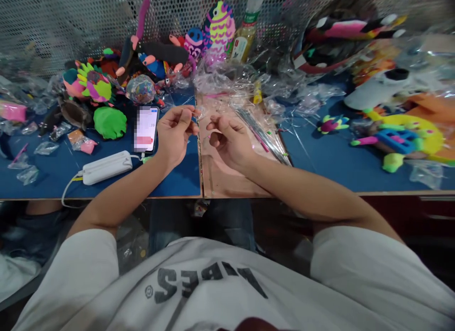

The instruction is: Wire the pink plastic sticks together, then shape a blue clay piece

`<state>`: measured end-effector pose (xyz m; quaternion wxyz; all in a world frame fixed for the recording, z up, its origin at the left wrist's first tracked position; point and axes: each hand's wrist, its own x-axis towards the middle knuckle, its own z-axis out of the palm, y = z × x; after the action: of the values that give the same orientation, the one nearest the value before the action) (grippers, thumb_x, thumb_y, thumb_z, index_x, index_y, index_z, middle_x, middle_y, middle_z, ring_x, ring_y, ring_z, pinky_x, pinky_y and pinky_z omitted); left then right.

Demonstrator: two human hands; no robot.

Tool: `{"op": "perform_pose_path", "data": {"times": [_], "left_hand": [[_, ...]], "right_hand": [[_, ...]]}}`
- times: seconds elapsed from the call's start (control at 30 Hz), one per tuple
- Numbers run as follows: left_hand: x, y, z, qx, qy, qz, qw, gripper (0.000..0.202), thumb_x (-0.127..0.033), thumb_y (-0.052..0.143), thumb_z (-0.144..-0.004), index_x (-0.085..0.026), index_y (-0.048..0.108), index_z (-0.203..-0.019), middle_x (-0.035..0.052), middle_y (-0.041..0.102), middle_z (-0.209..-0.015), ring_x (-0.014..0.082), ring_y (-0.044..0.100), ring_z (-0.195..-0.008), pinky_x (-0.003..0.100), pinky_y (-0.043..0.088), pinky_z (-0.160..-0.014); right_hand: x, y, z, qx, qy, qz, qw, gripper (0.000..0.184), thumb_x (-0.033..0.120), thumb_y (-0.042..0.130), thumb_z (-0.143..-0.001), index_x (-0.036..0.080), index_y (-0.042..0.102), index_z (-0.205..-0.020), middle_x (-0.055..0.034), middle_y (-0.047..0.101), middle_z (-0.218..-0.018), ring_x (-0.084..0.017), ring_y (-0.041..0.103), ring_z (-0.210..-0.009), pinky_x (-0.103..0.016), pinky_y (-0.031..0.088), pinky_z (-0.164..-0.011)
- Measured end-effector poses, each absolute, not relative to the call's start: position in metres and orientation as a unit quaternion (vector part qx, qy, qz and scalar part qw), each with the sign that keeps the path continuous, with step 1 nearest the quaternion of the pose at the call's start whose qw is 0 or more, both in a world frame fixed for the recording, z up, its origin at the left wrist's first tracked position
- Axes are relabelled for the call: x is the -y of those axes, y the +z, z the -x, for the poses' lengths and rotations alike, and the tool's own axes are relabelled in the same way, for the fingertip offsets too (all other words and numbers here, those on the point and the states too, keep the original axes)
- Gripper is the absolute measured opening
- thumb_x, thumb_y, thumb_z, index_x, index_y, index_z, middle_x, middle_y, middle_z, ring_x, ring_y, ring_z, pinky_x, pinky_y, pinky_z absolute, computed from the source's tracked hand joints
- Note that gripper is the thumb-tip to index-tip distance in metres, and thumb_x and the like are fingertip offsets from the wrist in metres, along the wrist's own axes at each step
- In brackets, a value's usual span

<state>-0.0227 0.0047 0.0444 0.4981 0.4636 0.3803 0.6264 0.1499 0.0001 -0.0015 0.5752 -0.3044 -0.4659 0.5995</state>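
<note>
My left hand point(176, 134) hovers over the blue table point(53, 172) with its fingers curled and the tips pinched together on something too small to name. My right hand point(229, 140) is close beside it over a tan board point(216, 179), fingers curled into a loose pinch, contents hidden. The two hands' fingertips nearly meet. A phone point(146, 129) with a lit screen lies just left of my left hand. Thin sticks in clear wrap point(259, 134) lie just right of my right hand.
A white power bank point(106, 167) with a cable sits near the front edge. A green clay lump point(110, 122), colourful clay figures point(92, 84), a bottle point(247, 30) and crumpled plastic bags crowd the back. More clay models point(401, 139) lie at right. A mesh wall stands behind.
</note>
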Motion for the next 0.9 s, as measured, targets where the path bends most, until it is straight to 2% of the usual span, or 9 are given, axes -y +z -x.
{"op": "perform_pose_path", "data": {"times": [0.1,0.2,0.3,0.43,0.57,0.73,0.8,0.9], "left_hand": [[-0.018,0.051,0.013,-0.361,0.648,-0.431,0.514,0.015,-0.017,0.07,-0.114,-0.022,0.074,-0.101,-0.0048,0.078,-0.096,0.0035,0.065,-0.061,0.02,0.056,-0.065],[-0.033,0.052,0.006,-0.33,0.666,-0.383,0.548,0.014,-0.026,0.084,-0.107,-0.023,0.076,-0.097,-0.0046,0.079,-0.097,0.0033,0.065,-0.062,0.02,0.056,-0.066],[-0.039,0.047,0.004,-0.287,0.661,-0.35,0.599,0.021,-0.026,0.087,-0.105,-0.024,0.075,-0.088,-0.0043,0.08,-0.095,0.0032,0.064,-0.061,0.019,0.054,-0.064],[-0.032,0.037,0.002,-0.271,0.644,-0.361,0.618,0.026,-0.028,0.09,-0.103,-0.024,0.074,-0.082,-0.0043,0.081,-0.097,0.0038,0.064,-0.063,0.019,0.054,-0.063],[-0.018,0.029,-0.005,-0.237,0.625,-0.392,0.632,0.026,-0.023,0.09,-0.102,-0.024,0.076,-0.08,-0.0048,0.075,-0.084,0.0063,0.067,-0.067,0.02,0.056,-0.066],[-0.004,0.03,-0.014,-0.213,0.592,-0.42,0.654,0.025,-0.029,0.09,-0.102,-0.024,0.076,-0.082,-0.0064,0.069,-0.073,0.0085,0.064,-0.057,0.024,0.058,-0.062],[-0.002,0.033,-0.014,-0.203,0.59,-0.426,0.655,0.026,-0.029,0.093,-0.099,-0.024,0.075,-0.08,-0.0062,0.071,-0.077,0.0087,0.064,-0.058,0.025,0.058,-0.06],[-0.001,0.034,-0.009,-0.203,0.585,-0.432,0.655,0.031,-0.032,0.101,-0.091,-0.024,0.074,-0.078,-0.0047,0.078,-0.094,0.0087,0.067,-0.064,0.025,0.058,-0.059]], "right_hand": [[-0.005,0.003,-0.154,0.451,0.584,0.321,0.594,0.06,0.085,0.094,-0.078,0.031,0.08,-0.101,-0.0008,0.078,-0.098,-0.014,0.056,-0.063,-0.034,0.048,-0.056],[-0.01,0.006,-0.154,0.403,0.6,0.302,0.622,0.055,0.078,0.097,-0.079,0.029,0.082,-0.099,0.001,0.077,-0.092,-0.01,0.053,-0.059,-0.029,0.044,-0.052],[-0.016,0.006,-0.155,0.378,0.602,0.291,0.641,0.049,0.072,0.098,-0.083,0.028,0.082,-0.097,0.0029,0.076,-0.087,-0.007,0.052,-0.056,-0.025,0.042,-0.05],[-0.021,0.002,-0.156,0.396,0.568,0.302,0.655,0.048,0.073,0.093,-0.089,0.028,0.078,-0.091,0.0026,0.077,-0.087,-0.008,0.056,-0.058,-0.024,0.044,-0.049],[-0.017,0.002,-0.153,0.43,0.558,0.252,0.663,0.05,0.072,0.102,-0.079,0.029,0.081,-0.094,0.0046,0.08,-0.086,-0.007,0.062,-0.057,-0.022,0.05,-0.052],[-0.006,0.007,-0.149,0.476,0.558,0.217,0.644,0.05,0.069,0.104,-0.079,0.028,0.083,-0.1,0.0057,0.081,-0.082,-0.009,0.072,-0.06,-0.022,0.054,-0.054],[-0.002,0.008,-0.15,0.487,0.556,0.208,0.641,0.049,0.069,0.103,-0.08,0.028,0.083,-0.1,0.0057,0.082,-0.083,-0.009,0.074,-0.063,-0.022,0.058,-0.057],[0.001,0.009,-0.153,0.505,0.554,0.216,0.625,0.051,0.073,0.1,-0.083,0.028,0.081,-0.098,0.0057,0.082,-0.084,-0.01,0.076,-0.065,-0.024,0.062,-0.061]]}}
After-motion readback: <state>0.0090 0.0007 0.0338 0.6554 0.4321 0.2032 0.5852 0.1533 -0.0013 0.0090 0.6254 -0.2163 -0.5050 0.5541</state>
